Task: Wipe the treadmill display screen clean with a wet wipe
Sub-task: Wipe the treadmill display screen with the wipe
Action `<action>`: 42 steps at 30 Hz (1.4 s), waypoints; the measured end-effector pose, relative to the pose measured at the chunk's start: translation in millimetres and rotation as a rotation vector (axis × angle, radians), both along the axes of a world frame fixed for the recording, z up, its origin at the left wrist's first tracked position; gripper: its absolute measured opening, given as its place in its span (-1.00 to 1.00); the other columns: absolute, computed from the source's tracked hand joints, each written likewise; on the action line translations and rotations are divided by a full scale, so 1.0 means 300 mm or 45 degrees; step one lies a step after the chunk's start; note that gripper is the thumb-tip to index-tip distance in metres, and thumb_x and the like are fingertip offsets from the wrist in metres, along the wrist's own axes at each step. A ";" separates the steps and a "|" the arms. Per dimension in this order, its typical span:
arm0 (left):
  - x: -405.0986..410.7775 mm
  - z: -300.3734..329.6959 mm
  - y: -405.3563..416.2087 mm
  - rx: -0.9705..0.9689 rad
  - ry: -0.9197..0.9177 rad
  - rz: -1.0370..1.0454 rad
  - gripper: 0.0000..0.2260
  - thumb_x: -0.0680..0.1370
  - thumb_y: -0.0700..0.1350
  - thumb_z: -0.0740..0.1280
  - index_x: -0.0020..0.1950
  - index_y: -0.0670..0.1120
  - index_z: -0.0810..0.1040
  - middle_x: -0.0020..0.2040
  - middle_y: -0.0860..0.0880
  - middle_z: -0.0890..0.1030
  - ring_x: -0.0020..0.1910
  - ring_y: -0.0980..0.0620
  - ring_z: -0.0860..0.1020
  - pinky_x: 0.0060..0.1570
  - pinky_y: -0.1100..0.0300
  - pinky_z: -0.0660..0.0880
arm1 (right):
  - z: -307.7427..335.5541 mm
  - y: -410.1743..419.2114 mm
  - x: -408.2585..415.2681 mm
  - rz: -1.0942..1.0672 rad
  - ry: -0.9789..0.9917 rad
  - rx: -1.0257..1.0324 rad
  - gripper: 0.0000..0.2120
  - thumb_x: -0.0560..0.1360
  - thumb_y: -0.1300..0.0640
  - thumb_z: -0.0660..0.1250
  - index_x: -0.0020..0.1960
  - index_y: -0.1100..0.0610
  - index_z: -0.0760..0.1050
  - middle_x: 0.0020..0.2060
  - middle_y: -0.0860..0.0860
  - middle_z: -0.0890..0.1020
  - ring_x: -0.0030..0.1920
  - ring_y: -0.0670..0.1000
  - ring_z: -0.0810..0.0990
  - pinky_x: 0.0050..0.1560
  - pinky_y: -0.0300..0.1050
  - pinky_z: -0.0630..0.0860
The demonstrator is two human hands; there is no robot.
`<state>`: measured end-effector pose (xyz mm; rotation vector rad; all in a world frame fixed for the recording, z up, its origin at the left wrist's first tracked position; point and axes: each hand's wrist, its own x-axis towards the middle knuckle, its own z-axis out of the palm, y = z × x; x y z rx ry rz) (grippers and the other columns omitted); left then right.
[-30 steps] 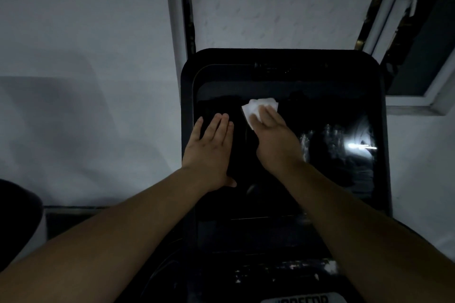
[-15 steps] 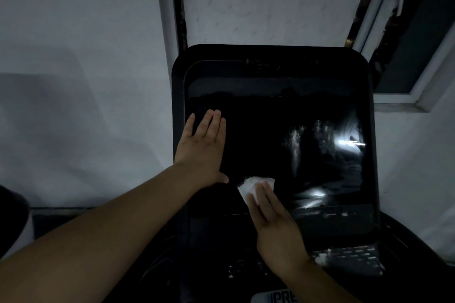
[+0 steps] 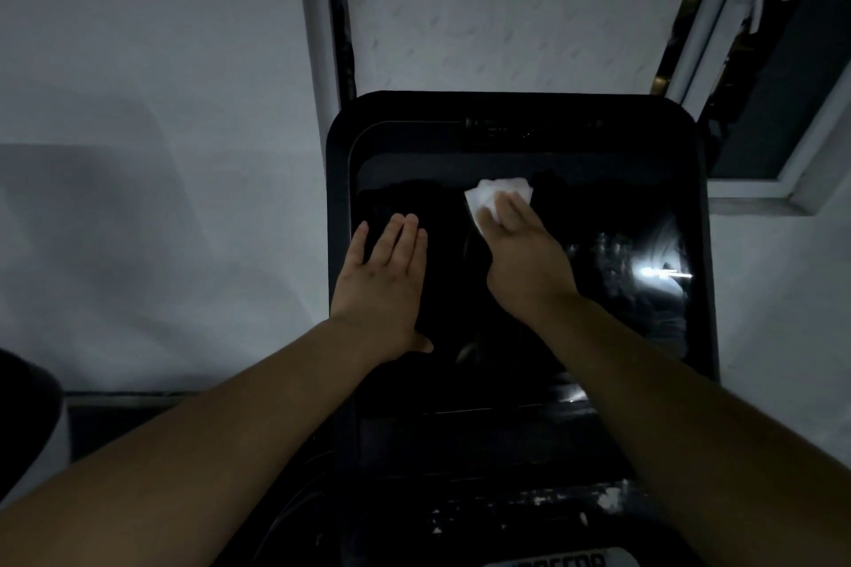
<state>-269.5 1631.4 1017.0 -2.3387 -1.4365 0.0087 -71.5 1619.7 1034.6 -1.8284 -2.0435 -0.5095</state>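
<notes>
A large black treadmill display screen (image 3: 612, 216) fills the middle of the view, glossy and dark, with a bright reflection at its right side. My right hand (image 3: 525, 249) presses a folded white wet wipe (image 3: 490, 196) flat against the upper middle of the screen, fingers on top of the wipe. My left hand (image 3: 384, 285) lies flat on the left part of the screen, fingers together, holding nothing.
The treadmill console (image 3: 529, 506) with faint buttons sits below the screen. A pale wall (image 3: 152, 106) stands behind and to the left. A window frame (image 3: 746, 184) lies at the upper right. A dark rounded object (image 3: 23, 405) shows at the lower left edge.
My right hand slid the wipe down to the lower middle of the screen, then back up to the upper middle. The left hand stayed in place on the screen.
</notes>
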 end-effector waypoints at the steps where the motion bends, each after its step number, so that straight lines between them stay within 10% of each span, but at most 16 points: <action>1: 0.000 0.000 0.000 -0.002 0.002 0.003 0.26 0.38 0.52 0.31 0.61 -0.18 -0.39 0.65 -0.18 -0.36 0.62 -0.12 -0.37 0.55 -0.26 -0.30 | 0.018 0.012 0.008 0.026 0.001 0.058 -0.39 0.46 0.33 0.26 0.50 0.27 0.26 0.53 0.24 0.21 0.57 0.22 0.06 0.43 0.10 0.34; 10: 0.002 0.008 -0.005 -0.031 -0.010 0.006 0.29 0.36 0.49 0.38 0.62 -0.17 -0.39 0.65 -0.17 -0.36 0.62 -0.11 -0.37 0.55 -0.26 -0.30 | -0.168 -0.116 0.026 0.109 -0.045 0.102 -0.41 0.38 0.19 0.06 0.35 0.35 0.45 0.36 0.33 0.46 0.42 0.34 0.37 0.26 0.21 0.51; 13: 0.003 0.008 -0.009 -0.038 -0.014 0.008 0.29 0.36 0.48 0.39 0.62 -0.17 -0.40 0.64 -0.17 -0.38 0.62 -0.11 -0.39 0.55 -0.26 -0.30 | -0.319 -0.218 0.034 0.109 -0.083 0.007 -0.33 0.38 0.17 0.00 0.46 0.32 0.34 0.47 0.31 0.32 0.52 0.31 0.20 0.33 0.17 0.46; 20: 0.021 0.014 -0.028 -0.038 -0.064 0.012 0.29 0.36 0.50 0.37 0.62 -0.17 -0.40 0.64 -0.19 -0.38 0.62 -0.11 -0.38 0.55 -0.26 -0.32 | -0.487 -0.391 0.012 0.139 0.050 -0.118 -0.37 0.37 0.27 0.32 0.45 0.29 0.36 0.50 0.26 0.31 0.54 0.25 0.19 0.29 0.12 0.49; 42: 0.235 -0.026 -0.059 -0.040 0.051 -0.153 0.22 0.42 0.44 0.37 0.63 -0.18 -0.35 0.65 -0.20 -0.35 0.61 -0.15 -0.39 0.53 -0.29 -0.32 | -0.206 -0.151 0.094 0.101 0.061 0.094 -0.36 0.39 0.09 0.05 0.41 0.29 0.38 0.42 0.27 0.40 0.49 0.28 0.27 0.29 0.14 0.50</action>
